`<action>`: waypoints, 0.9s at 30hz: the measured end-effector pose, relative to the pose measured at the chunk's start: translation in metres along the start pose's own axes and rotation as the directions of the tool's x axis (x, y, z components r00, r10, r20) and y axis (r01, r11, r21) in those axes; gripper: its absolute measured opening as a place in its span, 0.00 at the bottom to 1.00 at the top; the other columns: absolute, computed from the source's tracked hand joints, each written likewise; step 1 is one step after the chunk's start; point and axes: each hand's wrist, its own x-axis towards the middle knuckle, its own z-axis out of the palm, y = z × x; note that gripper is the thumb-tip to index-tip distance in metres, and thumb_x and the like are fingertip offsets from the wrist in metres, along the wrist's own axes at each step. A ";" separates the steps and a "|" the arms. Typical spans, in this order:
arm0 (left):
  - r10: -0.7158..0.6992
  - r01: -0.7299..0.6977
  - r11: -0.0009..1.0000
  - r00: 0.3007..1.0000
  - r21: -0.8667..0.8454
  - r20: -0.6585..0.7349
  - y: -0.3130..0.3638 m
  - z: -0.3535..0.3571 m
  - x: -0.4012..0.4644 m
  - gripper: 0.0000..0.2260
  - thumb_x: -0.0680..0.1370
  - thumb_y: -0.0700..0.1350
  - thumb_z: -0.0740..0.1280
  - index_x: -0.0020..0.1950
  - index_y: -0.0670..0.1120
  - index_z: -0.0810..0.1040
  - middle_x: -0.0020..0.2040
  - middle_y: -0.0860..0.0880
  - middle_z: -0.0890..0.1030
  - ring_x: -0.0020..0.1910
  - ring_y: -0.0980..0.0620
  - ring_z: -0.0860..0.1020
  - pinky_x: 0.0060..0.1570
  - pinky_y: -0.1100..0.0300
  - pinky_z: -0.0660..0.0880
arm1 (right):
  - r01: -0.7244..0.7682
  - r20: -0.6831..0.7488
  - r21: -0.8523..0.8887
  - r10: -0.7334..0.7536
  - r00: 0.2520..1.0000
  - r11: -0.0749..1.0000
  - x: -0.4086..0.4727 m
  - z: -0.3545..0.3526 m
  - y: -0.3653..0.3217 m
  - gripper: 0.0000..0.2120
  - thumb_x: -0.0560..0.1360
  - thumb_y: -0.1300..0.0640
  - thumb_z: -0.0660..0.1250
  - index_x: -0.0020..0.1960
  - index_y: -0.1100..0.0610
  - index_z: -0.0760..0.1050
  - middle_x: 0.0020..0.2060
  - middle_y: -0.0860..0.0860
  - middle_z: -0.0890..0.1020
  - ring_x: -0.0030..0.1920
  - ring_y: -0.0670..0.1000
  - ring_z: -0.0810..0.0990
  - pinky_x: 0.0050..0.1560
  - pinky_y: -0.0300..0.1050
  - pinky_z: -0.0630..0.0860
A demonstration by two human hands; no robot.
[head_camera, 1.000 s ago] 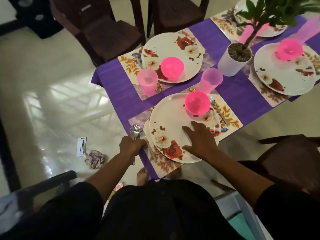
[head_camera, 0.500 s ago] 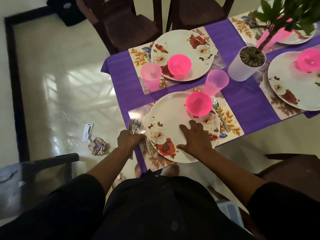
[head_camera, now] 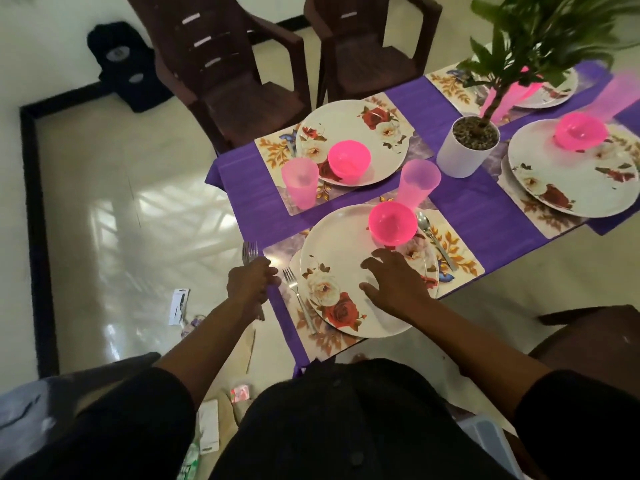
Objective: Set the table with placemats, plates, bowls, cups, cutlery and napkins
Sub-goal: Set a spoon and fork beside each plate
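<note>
A floral plate (head_camera: 341, 244) lies on the nearest placemat (head_camera: 460, 252) with a pink bowl (head_camera: 392, 223) on it and a pink cup (head_camera: 418, 181) behind. One fork (head_camera: 298, 292) rests on the mat left of the plate, and a spoon (head_camera: 433, 237) rests to the right of it. My left hand (head_camera: 251, 282) grips a bunch of forks (head_camera: 250, 252) just off the table's left edge. My right hand (head_camera: 394, 282) hovers over the plate's near right part, fingers spread. Three other place settings with plates stand farther back.
A white potted plant (head_camera: 467, 147) stands mid-table on the purple cloth (head_camera: 249, 202). Two dark chairs (head_camera: 225, 64) face the far side, another chair (head_camera: 595, 341) is at my right. Litter lies on the shiny floor (head_camera: 180, 306) to the left.
A fork now lies on the mat left of the plate. My left hand has drawn away to the left with the other forks. My right hand's fingers have lifted from the plate.
</note>
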 end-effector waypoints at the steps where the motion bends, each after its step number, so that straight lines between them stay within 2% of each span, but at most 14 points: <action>1: -0.015 0.020 0.998 0.996 -0.057 0.091 0.012 0.004 -0.006 0.14 0.80 0.47 0.66 0.52 0.36 0.82 0.41 0.40 0.85 0.27 0.53 0.76 0.25 0.64 0.67 | 0.015 -0.055 0.105 -0.009 0.998 0.994 -0.001 -0.004 -0.007 0.18 0.79 0.44 0.69 0.65 0.50 0.77 0.67 0.50 0.78 0.66 0.53 0.75 0.63 0.54 0.77; 2: -0.034 0.063 0.990 0.974 -0.126 0.225 0.024 0.009 -0.013 0.15 0.81 0.47 0.62 0.53 0.36 0.81 0.40 0.42 0.83 0.25 0.55 0.72 0.25 0.65 0.67 | 0.029 -0.090 0.218 -0.009 0.996 0.975 -0.001 -0.008 -0.015 0.15 0.79 0.45 0.70 0.63 0.49 0.79 0.63 0.48 0.81 0.61 0.50 0.78 0.61 0.52 0.78; 4: -0.050 0.178 0.963 0.858 -0.204 0.511 0.043 0.020 -0.030 0.14 0.80 0.45 0.58 0.56 0.38 0.78 0.39 0.45 0.77 0.28 0.56 0.67 0.30 0.64 0.65 | 0.039 -0.101 0.428 0.004 0.995 0.903 0.000 -0.019 -0.034 0.11 0.79 0.47 0.70 0.58 0.50 0.82 0.54 0.45 0.85 0.51 0.45 0.82 0.56 0.50 0.81; 6: -0.031 0.239 0.945 0.745 -0.223 0.666 0.053 0.038 -0.045 0.14 0.78 0.43 0.59 0.58 0.39 0.77 0.40 0.47 0.75 0.31 0.56 0.67 0.34 0.63 0.67 | 0.011 -0.089 0.597 0.053 0.995 0.802 0.001 -0.032 -0.048 0.08 0.79 0.50 0.71 0.56 0.52 0.83 0.49 0.45 0.86 0.46 0.46 0.84 0.51 0.49 0.83; 8: -0.005 0.255 0.935 0.705 -0.247 0.709 0.059 0.060 -0.058 0.15 0.81 0.42 0.57 0.61 0.38 0.78 0.42 0.45 0.80 0.34 0.53 0.77 0.36 0.62 0.76 | -0.079 -0.037 0.779 0.171 0.985 0.622 0.003 -0.045 -0.054 0.08 0.80 0.52 0.69 0.55 0.56 0.81 0.46 0.50 0.86 0.43 0.50 0.86 0.46 0.51 0.85; 10: 0.050 0.215 0.937 0.698 -0.276 0.714 0.062 0.083 -0.067 0.15 0.85 0.43 0.57 0.62 0.39 0.80 0.51 0.43 0.86 0.42 0.50 0.85 0.45 0.58 0.81 | -0.160 0.036 0.892 0.287 0.957 0.422 0.003 -0.055 -0.049 0.09 0.82 0.55 0.66 0.53 0.61 0.79 0.46 0.56 0.86 0.44 0.56 0.87 0.44 0.53 0.85; 12: 0.122 0.135 0.947 0.690 -0.293 0.713 0.063 0.106 -0.074 0.15 0.86 0.44 0.58 0.66 0.41 0.79 0.60 0.43 0.85 0.49 0.48 0.85 0.52 0.55 0.79 | -0.191 0.060 0.923 0.365 0.929 0.335 0.003 -0.063 -0.035 0.11 0.81 0.54 0.67 0.53 0.62 0.78 0.46 0.57 0.86 0.45 0.58 0.87 0.46 0.55 0.86; 14: 0.176 0.082 0.947 0.673 -0.309 0.718 0.063 0.134 -0.079 0.15 0.86 0.46 0.58 0.68 0.42 0.78 0.64 0.44 0.84 0.51 0.47 0.84 0.51 0.51 0.81 | -0.189 0.071 0.940 0.379 0.923 0.285 0.003 -0.072 -0.011 0.10 0.80 0.54 0.69 0.53 0.62 0.79 0.45 0.57 0.86 0.44 0.58 0.87 0.44 0.53 0.86; 16: 0.199 0.075 0.941 0.665 -0.329 0.720 0.060 0.165 -0.083 0.16 0.86 0.46 0.57 0.69 0.43 0.78 0.66 0.43 0.82 0.56 0.46 0.84 0.52 0.49 0.82 | -0.164 0.053 0.941 0.350 0.935 0.295 0.004 -0.081 0.019 0.08 0.79 0.55 0.71 0.50 0.61 0.81 0.43 0.57 0.87 0.41 0.55 0.87 0.36 0.46 0.83; 17: 0.201 0.079 0.940 0.655 -0.331 0.729 0.059 0.179 -0.086 0.16 0.86 0.46 0.57 0.69 0.42 0.77 0.67 0.43 0.82 0.59 0.45 0.83 0.55 0.47 0.81 | -0.147 0.024 0.927 0.337 0.941 0.346 0.005 -0.084 0.032 0.07 0.79 0.56 0.72 0.48 0.59 0.83 0.41 0.55 0.87 0.40 0.53 0.86 0.34 0.44 0.81; 20: 0.157 0.147 0.935 0.644 -0.322 0.749 0.055 0.231 -0.097 0.17 0.85 0.45 0.59 0.70 0.42 0.76 0.70 0.42 0.80 0.63 0.43 0.81 0.59 0.45 0.76 | -0.105 -0.042 0.883 0.299 0.953 0.458 0.013 -0.096 0.087 0.04 0.77 0.59 0.73 0.43 0.54 0.85 0.34 0.47 0.85 0.35 0.45 0.83 0.37 0.45 0.80; 23: 0.146 0.218 0.904 0.653 -0.369 0.743 0.050 0.277 -0.110 0.18 0.83 0.45 0.61 0.70 0.41 0.76 0.69 0.42 0.80 0.62 0.43 0.82 0.55 0.48 0.82 | -0.128 -0.016 0.861 0.278 0.960 0.492 0.017 -0.106 0.135 0.02 0.74 0.61 0.77 0.44 0.55 0.87 0.33 0.43 0.84 0.34 0.38 0.80 0.40 0.37 0.77; 25: 0.139 0.224 0.895 0.682 -0.386 0.718 0.048 0.307 -0.120 0.19 0.83 0.44 0.61 0.72 0.38 0.74 0.70 0.40 0.79 0.65 0.42 0.80 0.56 0.49 0.83 | -0.153 0.030 0.855 0.247 0.969 0.495 0.017 -0.113 0.165 0.03 0.72 0.60 0.78 0.43 0.53 0.86 0.35 0.45 0.86 0.37 0.39 0.83 0.43 0.38 0.79; 27: 0.121 0.252 0.872 0.719 -0.419 0.684 0.046 0.333 -0.128 0.17 0.86 0.43 0.59 0.71 0.36 0.74 0.68 0.39 0.80 0.65 0.42 0.81 0.55 0.50 0.84 | -0.176 0.075 0.862 0.222 0.972 0.476 0.015 -0.120 0.189 0.04 0.72 0.60 0.79 0.43 0.52 0.85 0.38 0.48 0.87 0.39 0.43 0.85 0.42 0.40 0.81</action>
